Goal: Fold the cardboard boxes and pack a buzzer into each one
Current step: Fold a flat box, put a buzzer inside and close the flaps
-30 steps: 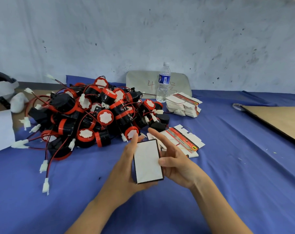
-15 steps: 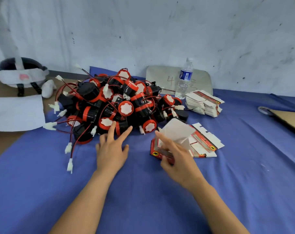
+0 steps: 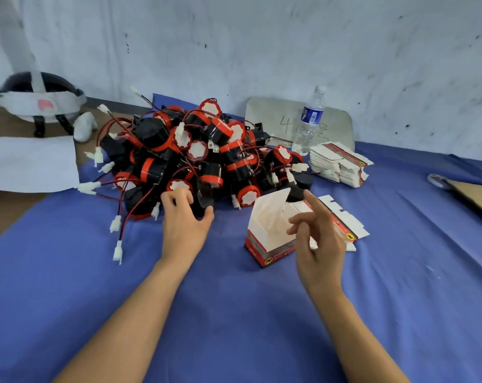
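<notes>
A heap of black-and-red buzzers (image 3: 206, 158) with red wires and white plugs lies on the blue cloth (image 3: 234, 313). My left hand (image 3: 183, 222) reaches into the heap's near edge, fingers and thumb curled round one black buzzer (image 3: 203, 201). A folded red-and-white cardboard box (image 3: 267, 241) stands upright to the right, its top flaps open. My right hand (image 3: 318, 239) hovers just right of that box with fingers loosely spread and holds nothing. A few flat boxes (image 3: 350, 225) lie behind that hand.
A stack of flat boxes (image 3: 340, 165) and a water bottle (image 3: 308, 120) stand at the back by the wall. A brown cardboard sheet (image 3: 474, 196) lies at the right edge. White paper (image 3: 29, 164) and a headset-like object (image 3: 38, 102) lie at the left.
The box went from both hands to standing on the cloth. My right hand let go of it. My left hand reached to the heap and closed on a buzzer.
</notes>
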Demonstrator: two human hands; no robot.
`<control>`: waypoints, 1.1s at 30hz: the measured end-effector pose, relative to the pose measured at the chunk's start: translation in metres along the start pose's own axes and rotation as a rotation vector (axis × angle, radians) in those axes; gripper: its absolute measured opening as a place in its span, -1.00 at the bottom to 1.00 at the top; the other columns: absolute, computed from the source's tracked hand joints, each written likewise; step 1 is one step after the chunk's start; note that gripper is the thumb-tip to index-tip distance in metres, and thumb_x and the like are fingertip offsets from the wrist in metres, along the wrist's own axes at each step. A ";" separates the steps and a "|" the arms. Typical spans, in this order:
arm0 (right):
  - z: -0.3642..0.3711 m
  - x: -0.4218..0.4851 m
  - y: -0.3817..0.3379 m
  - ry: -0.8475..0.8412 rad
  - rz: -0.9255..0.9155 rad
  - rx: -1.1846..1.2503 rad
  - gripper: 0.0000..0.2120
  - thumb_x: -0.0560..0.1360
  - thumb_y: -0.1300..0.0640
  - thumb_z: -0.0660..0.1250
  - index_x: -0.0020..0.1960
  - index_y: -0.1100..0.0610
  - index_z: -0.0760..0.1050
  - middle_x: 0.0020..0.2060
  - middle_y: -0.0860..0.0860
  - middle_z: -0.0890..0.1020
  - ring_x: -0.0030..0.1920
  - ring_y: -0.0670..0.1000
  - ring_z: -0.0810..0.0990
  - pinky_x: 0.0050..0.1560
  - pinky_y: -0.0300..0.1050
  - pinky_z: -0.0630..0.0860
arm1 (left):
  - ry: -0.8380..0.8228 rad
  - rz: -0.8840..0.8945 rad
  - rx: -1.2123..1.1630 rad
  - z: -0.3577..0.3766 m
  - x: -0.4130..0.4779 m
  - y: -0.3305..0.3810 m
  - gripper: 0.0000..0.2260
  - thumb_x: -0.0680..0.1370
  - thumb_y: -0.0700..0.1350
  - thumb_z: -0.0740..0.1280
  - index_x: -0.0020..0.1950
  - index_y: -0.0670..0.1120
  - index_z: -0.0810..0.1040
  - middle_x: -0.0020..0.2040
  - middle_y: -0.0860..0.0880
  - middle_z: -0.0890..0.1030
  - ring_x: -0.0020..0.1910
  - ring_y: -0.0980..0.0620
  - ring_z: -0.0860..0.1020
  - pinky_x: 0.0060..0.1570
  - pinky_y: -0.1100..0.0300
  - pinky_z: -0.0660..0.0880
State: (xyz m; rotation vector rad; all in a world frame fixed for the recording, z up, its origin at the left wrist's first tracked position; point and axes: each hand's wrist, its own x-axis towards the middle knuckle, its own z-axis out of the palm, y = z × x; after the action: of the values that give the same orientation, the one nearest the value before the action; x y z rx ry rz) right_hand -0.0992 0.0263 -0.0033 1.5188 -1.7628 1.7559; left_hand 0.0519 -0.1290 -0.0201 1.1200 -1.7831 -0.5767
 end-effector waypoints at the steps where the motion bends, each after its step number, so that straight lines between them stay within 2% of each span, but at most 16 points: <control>1: 0.001 0.000 -0.001 -0.010 0.002 0.003 -0.58 0.55 0.15 0.09 0.36 -0.15 0.34 -0.17 -0.13 0.57 -0.24 -0.03 0.58 -0.23 -0.21 0.51 | 0.014 -0.021 -0.062 0.000 0.001 0.000 -0.72 0.49 -0.13 0.38 0.02 0.03 0.28 0.06 0.01 0.30 -0.14 0.12 0.37 -0.23 0.22 0.33; 3: 0.003 -0.002 -0.001 -0.043 0.003 -0.005 -0.57 0.55 0.11 0.09 0.39 -0.16 0.31 -0.17 -0.15 0.57 -0.26 0.01 0.58 -0.23 -0.12 0.53 | 0.032 -0.097 -0.249 -0.003 0.002 0.004 -0.74 0.51 -0.16 0.27 0.13 0.12 0.36 0.11 0.02 0.42 -0.03 0.21 0.40 -0.13 0.35 0.35; 4: 0.004 -0.003 -0.002 -0.058 0.002 -0.009 -0.57 0.55 0.10 0.09 0.39 -0.16 0.31 -0.17 -0.15 0.57 -0.26 0.01 0.58 -0.22 -0.09 0.53 | 0.043 -0.162 -0.419 -0.006 0.004 0.009 -0.72 0.51 -0.16 0.21 0.16 0.12 0.42 0.13 0.00 0.49 0.03 0.14 0.45 -0.08 0.29 0.39; 6: 0.007 -0.005 -0.003 -0.085 -0.001 -0.017 -0.56 0.55 0.09 0.09 0.39 -0.20 0.31 -0.13 -0.18 0.57 -0.24 0.01 0.59 -0.17 -0.08 0.54 | 0.040 -0.289 -0.847 -0.015 0.005 0.023 -0.65 0.45 -0.16 0.12 0.13 0.14 0.51 0.14 -0.05 0.56 -0.08 0.03 0.54 -0.24 0.20 0.44; 9: 0.009 -0.007 -0.005 -0.109 -0.008 0.009 -0.54 0.55 0.08 0.12 0.40 -0.26 0.28 -0.09 -0.22 0.57 -0.21 -0.02 0.60 -0.14 -0.19 0.53 | -0.025 -0.142 -1.128 -0.025 -0.005 0.043 -0.56 0.39 -0.19 0.10 0.12 0.17 0.56 0.08 -0.07 0.57 -0.17 0.02 0.51 -0.39 0.22 0.40; 11: 0.011 -0.008 -0.008 -0.110 -0.006 0.063 -0.52 0.54 0.11 0.13 0.43 -0.20 0.27 -0.04 -0.20 0.57 -0.16 -0.01 0.61 -0.10 -0.24 0.52 | -0.131 0.002 -1.140 -0.027 -0.021 0.053 -0.54 0.37 -0.17 0.13 0.20 0.14 0.53 0.13 -0.05 0.56 -0.12 0.02 0.50 -0.32 0.19 0.43; 13: 0.012 -0.008 -0.013 -0.086 -0.001 0.123 -0.47 0.53 0.16 0.16 0.47 -0.14 0.22 0.08 -0.17 0.54 -0.07 0.01 0.61 -0.07 -0.23 0.53 | -0.273 0.085 -1.060 -0.024 -0.038 0.060 -0.53 0.36 -0.09 0.13 0.24 0.11 0.54 0.23 -0.05 0.55 0.09 0.00 0.55 -0.07 0.08 0.51; 14: 0.012 -0.007 -0.015 -0.065 0.002 0.147 -0.44 0.53 0.19 0.18 0.48 -0.15 0.19 0.17 -0.11 0.51 -0.03 0.02 0.60 -0.06 -0.24 0.52 | -0.352 0.101 -1.023 -0.021 -0.046 0.064 -0.54 0.38 -0.08 0.13 0.22 0.12 0.57 0.24 -0.03 0.57 0.13 -0.01 0.56 -0.04 0.08 0.53; 15: 0.012 -0.006 -0.017 -0.041 0.009 0.167 -0.41 0.53 0.19 0.20 0.48 -0.18 0.16 0.26 -0.05 0.46 0.00 0.01 0.58 -0.06 -0.28 0.50 | -0.428 0.090 -1.014 -0.020 -0.052 0.067 -0.58 0.42 -0.10 0.12 0.19 0.13 0.60 0.20 -0.01 0.60 0.05 0.02 0.59 -0.16 0.14 0.55; 17: 0.009 -0.003 -0.020 0.007 0.024 0.209 -0.38 0.54 0.21 0.23 0.48 -0.23 0.15 0.44 0.01 0.30 0.09 -0.04 0.57 -0.05 -0.34 0.49 | -0.558 -0.024 -1.073 -0.020 -0.059 0.073 -0.61 0.49 -0.15 0.08 0.10 0.07 0.66 0.11 -0.06 0.65 -0.18 0.05 0.59 -0.47 0.24 0.39; 21: 0.002 0.000 -0.024 0.089 0.003 0.235 -0.39 0.46 0.42 0.17 0.43 -0.01 0.27 0.55 -0.07 0.06 0.32 0.07 0.49 0.02 -0.20 0.56 | -0.781 -0.421 -1.260 -0.020 -0.059 0.079 -0.75 0.51 -0.05 0.22 -0.01 -0.02 0.68 0.03 -0.19 0.65 -0.33 -0.03 0.58 -0.50 0.28 0.34; 23: -0.001 0.002 -0.024 0.115 -0.079 0.134 -0.45 0.42 0.44 0.16 0.37 0.12 0.35 0.55 -0.07 0.05 0.38 0.20 0.40 0.13 0.00 0.55 | -0.785 -0.679 -1.445 -0.019 -0.055 0.079 -0.66 0.59 -0.02 0.14 0.02 -0.18 0.65 0.01 -0.30 0.58 -0.51 0.01 0.54 -0.61 0.33 0.40; 26: -0.005 0.003 -0.023 0.031 -0.283 -0.084 -0.57 0.47 0.23 0.25 0.33 0.25 0.43 0.49 0.01 0.20 0.44 0.21 0.29 0.35 0.07 0.35 | -0.730 -0.800 -1.516 -0.017 -0.049 0.074 -0.55 0.62 -0.01 0.09 -0.06 -0.28 0.67 -0.06 -0.30 0.62 -0.55 0.00 0.54 -0.64 0.32 0.45; 29: 0.002 0.002 -0.026 -0.075 -0.388 -0.137 -0.52 0.49 -0.01 0.40 0.31 0.21 0.45 0.34 0.07 0.40 0.36 0.14 0.41 0.37 0.00 0.32 | -0.672 -0.700 -1.434 -0.016 -0.047 0.072 -0.64 0.57 0.00 0.16 -0.02 -0.21 0.64 -0.18 -0.19 0.65 -0.45 0.02 0.57 -0.56 0.29 0.49; 31: 0.009 -0.001 -0.028 -0.133 -0.372 -0.123 -0.44 0.44 -0.06 0.45 0.32 0.17 0.39 0.30 0.04 0.43 0.33 0.12 0.44 0.36 -0.04 0.35 | -0.627 -0.564 -1.290 -0.013 -0.047 0.069 -0.65 0.63 -0.01 0.11 -0.04 -0.13 0.65 -0.32 -0.10 0.61 -0.47 0.06 0.54 -0.52 0.27 0.47; 33: 0.011 -0.002 -0.028 -0.131 -0.316 -0.122 -0.44 0.43 -0.03 0.46 0.33 0.13 0.36 0.28 -0.01 0.42 0.30 0.08 0.46 0.35 -0.12 0.36 | -0.590 -0.430 -1.138 -0.013 -0.047 0.068 -0.65 0.66 -0.01 0.08 0.01 -0.05 0.65 -0.29 -0.09 0.62 -0.42 0.04 0.54 -0.48 0.25 0.41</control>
State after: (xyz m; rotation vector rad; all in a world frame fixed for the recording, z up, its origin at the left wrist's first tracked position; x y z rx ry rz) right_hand -0.0717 0.0252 0.0087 1.7799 -1.5485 1.4013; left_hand 0.0404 -0.0541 0.0163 0.4973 -1.2336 -2.0168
